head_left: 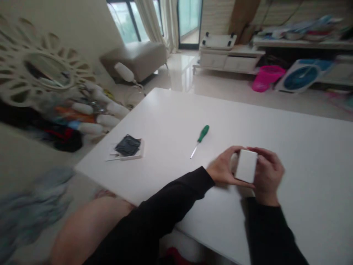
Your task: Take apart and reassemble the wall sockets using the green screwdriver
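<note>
Both my hands hold a small white rectangular block (246, 166) just above the white table (303, 154). My left hand (224, 168) wraps its left side with curled fingers. My right hand (268, 175) grips its right side, fingers bent over the top edge. A screwdriver with a green handle (199, 140) lies on the table a little to the left and beyond my hands. Further left, near the table's corner, a dark crumpled object rests on a flat white plate (127, 148).
The table's left edge runs diagonally past my knee (88, 224). Cluttered objects and a round pale ornament (41, 73) stand at the left. A pink basket (266, 77), a blue fan (302, 75) and low white shelves (228, 55) are on the floor beyond.
</note>
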`<state>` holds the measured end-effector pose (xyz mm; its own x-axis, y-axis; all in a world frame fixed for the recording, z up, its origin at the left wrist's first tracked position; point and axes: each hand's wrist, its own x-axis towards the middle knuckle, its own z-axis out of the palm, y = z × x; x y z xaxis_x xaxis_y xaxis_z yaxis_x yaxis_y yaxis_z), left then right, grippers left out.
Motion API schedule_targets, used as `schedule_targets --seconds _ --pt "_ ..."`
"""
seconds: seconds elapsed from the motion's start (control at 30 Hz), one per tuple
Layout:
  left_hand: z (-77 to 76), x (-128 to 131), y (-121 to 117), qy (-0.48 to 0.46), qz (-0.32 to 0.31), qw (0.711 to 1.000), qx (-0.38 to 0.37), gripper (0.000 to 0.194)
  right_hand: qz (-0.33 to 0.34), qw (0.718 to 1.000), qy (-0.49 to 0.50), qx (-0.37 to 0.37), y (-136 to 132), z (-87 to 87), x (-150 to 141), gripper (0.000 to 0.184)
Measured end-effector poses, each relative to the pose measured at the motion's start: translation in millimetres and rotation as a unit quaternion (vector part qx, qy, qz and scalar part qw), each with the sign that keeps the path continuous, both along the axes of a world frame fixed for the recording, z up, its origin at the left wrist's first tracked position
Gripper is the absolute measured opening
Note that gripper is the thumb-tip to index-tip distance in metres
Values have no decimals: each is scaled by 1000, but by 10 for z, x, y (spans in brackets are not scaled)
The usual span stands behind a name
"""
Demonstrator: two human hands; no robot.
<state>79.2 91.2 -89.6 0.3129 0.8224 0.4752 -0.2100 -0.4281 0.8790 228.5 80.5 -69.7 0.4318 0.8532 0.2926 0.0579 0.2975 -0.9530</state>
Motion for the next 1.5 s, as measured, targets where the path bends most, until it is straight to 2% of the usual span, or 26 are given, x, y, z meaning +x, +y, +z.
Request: schedule_targets --seconds 0.1,0.33,0.57,0.7,0.83,1.17,1.3,1.5 --pt "-41 19 -9 -26 1 999 27 107 40 999 -19 0 -10 7 4 23" --pt "-94 34 -43 -18 3 998 54 107 115 989 -32 83 -66 53 21 17" --pt "-92 51 -46 6 -36 996 85 107 94 989 -26 115 -86 68 19 7" --pt "-84 59 -56 3 -61 992 108 108 94 988 -22 121 -103 76 8 15" --pt "-111 75 -67 16 -68 991 110 108 57 993 -49 96 -141 101 -10 25" --pt "-82 85 -98 13 -81 992 94 102 16 995 -22 91 -156 118 -48 25" --pt "-109 88 -105 22 -70 993 97 101 1 994 -3 111 -157 106 -54 26" --pt "-103 88 -107 26 -70 992 101 100 -32 990 -30 133 -160 101 -63 29"
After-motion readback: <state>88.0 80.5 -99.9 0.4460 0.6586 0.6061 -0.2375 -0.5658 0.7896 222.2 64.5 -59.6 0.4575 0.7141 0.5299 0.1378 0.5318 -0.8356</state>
